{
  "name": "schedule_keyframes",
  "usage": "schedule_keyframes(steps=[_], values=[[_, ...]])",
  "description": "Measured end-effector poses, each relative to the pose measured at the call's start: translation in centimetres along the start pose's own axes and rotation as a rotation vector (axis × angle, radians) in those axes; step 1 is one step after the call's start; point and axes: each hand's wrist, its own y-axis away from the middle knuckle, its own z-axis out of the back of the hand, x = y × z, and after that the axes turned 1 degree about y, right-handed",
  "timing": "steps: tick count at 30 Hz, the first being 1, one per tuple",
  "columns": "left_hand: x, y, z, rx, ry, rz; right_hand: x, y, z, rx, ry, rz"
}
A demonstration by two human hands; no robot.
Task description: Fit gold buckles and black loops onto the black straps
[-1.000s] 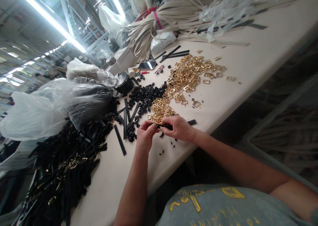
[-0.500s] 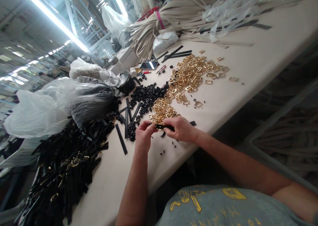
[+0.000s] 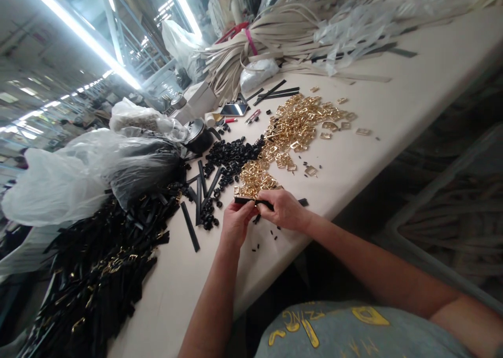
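Note:
A short black strap is stretched between my two hands near the table's front edge. My left hand pinches it from below, with one strap end poking out past the fingertips. On the other side my right hand grips the strap, its fingers close to the left thumb. A glint of gold shows between the hands, too small to make out. Just beyond lies a heap of gold buckles. Left of the buckles is a pile of small black loops.
Black straps with gold buckles are heaped at the left, beside clear plastic bags. A dark lidded pot, a phone and bundled beige strips lie farther back. A person is in the background.
My left hand has slid right along the strap, toward my right hand. More of the strap now sticks out past the left fingers. The view has shifted slightly.

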Motion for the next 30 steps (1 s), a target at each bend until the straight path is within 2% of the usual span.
schedule_keyframes(steps=[8, 14, 21, 30], values=[[0.1, 0.1, 1.4, 0.070, -0.009, 0.067, 0.0, 0.5, 0.5, 0.035, -0.069, -0.016], [1.1, -0.1, 1.5, 0.111, 0.046, 0.090, 0.2, 0.5, 1.0, 0.047, -0.126, 0.028], [2.2, -0.9, 1.4, 0.187, 0.004, -0.034, -0.5, 0.8, 0.5, 0.109, -0.131, 0.028], [1.1, -1.1, 2.3, 0.076, -0.241, -0.184, 0.5, 0.5, 0.9, 0.093, -0.067, 0.029]])
